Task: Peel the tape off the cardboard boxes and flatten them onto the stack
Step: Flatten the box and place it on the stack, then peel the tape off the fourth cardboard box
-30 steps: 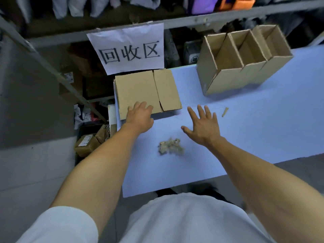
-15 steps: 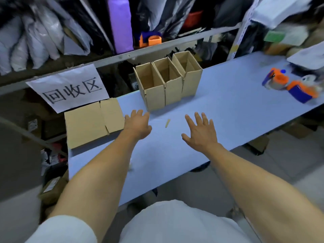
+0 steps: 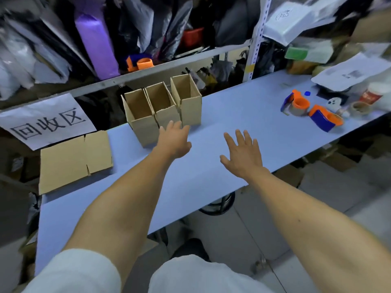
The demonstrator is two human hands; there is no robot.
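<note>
Fingers (image 3: 176, 129) now nearer 3 boxes (image 3: 163, 111) — still empty.

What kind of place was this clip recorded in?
Probably a parcel packing or storeroom bench: orange-and-blue tape dispensers on the blue worktable, three open brown cardboard boxes, and shelves stuffed with plastic mailer bags.
</note>
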